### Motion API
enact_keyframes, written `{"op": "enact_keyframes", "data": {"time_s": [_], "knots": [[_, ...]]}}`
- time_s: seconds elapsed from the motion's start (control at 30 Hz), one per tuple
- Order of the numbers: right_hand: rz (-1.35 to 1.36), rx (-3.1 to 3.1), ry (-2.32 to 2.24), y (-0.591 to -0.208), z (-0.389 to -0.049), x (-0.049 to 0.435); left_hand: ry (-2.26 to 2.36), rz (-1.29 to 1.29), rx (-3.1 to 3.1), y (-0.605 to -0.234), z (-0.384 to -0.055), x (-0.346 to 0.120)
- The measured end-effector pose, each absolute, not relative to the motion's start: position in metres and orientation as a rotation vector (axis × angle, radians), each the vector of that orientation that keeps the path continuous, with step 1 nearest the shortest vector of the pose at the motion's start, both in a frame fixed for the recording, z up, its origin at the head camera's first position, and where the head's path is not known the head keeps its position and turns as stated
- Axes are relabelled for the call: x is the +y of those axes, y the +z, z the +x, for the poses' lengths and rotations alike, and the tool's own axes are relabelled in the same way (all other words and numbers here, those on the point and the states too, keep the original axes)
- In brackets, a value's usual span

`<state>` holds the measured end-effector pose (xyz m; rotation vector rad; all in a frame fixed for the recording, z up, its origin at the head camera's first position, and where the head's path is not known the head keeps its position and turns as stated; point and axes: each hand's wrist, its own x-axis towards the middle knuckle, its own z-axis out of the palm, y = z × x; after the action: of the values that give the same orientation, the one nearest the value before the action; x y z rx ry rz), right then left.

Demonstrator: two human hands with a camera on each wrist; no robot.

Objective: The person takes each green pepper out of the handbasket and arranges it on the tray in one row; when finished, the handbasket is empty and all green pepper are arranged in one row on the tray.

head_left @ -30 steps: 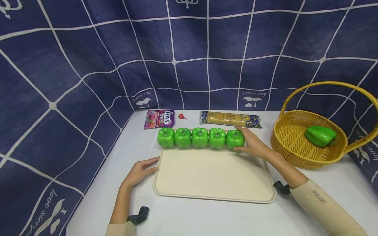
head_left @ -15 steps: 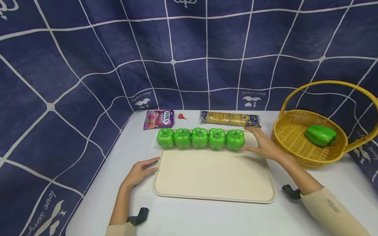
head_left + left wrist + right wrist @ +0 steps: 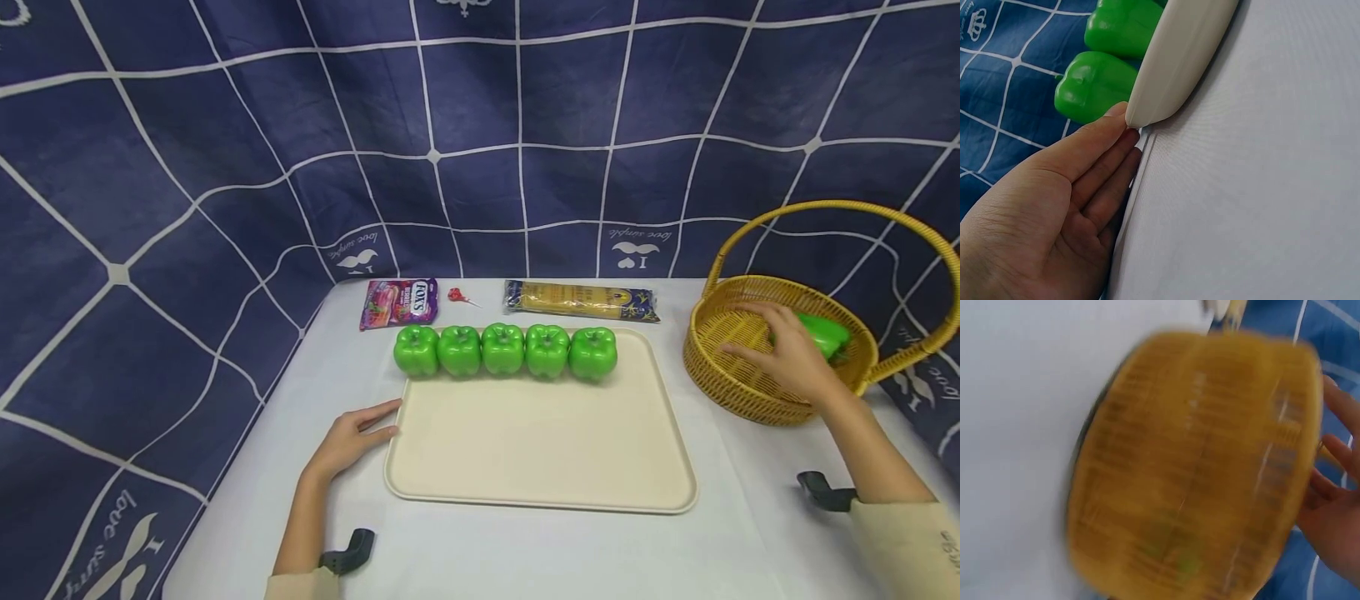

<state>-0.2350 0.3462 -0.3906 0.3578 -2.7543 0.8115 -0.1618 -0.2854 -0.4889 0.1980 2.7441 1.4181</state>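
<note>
A row of several green bell peppers (image 3: 502, 348) stands along the far edge of a cream tray (image 3: 540, 442). My left hand (image 3: 348, 442) rests against the tray's left edge, thumb and fingers extended; the left wrist view shows its digits right at the rim. Over a yellow wicker basket (image 3: 697, 362) reaches my right hand (image 3: 795, 358), fingers spread and holding nothing. Inside the basket lies one more green bell pepper (image 3: 827, 335) on its side, partly covered by that hand. The right wrist view is blurred, with the hand (image 3: 1335, 512) beyond the basket's rim.
Behind the tray lie a purple candy bag (image 3: 399, 303), a small red-handled item (image 3: 457, 295) and a packet of pasta (image 3: 579, 301). The basket's tall arched handle (image 3: 847, 206) rises above its bowl. A blue checked cloth (image 3: 570, 100) hangs at the back and sides.
My right hand has let go of the rightmost pepper in the row and moved right, over the basket. The left hand has stayed at the tray's edge.
</note>
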Motion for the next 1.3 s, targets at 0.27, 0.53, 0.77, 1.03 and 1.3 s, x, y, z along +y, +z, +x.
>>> {"op": "enact_keyframes", "data": {"time_s": [0.27, 0.53, 0.77, 1.03, 1.3], "knots": [[0.033, -2.834, 0.705, -0.4, -0.247, 0.395, 1.431, 0.208, 2.74, -0.489, -0.161, -0.286], [-0.057, -2.86, 0.718, -0.409, -0.257, 0.415, 1.433, 0.217, 2.741, -0.49, -0.162, -0.286], [-0.078, -2.888, 0.708, -0.414, -0.262, 0.422, 1.424, 0.196, 2.746, -0.491, -0.162, -0.286], [0.029, -2.887, 0.639, -0.419, -0.262, 0.425, 1.424, 0.194, 2.746, -0.491, -0.163, -0.286], [0.239, -2.866, 0.556, -0.422, -0.264, 0.419, 1.417, 0.209, 2.755, -0.491, -0.163, -0.286]]}}
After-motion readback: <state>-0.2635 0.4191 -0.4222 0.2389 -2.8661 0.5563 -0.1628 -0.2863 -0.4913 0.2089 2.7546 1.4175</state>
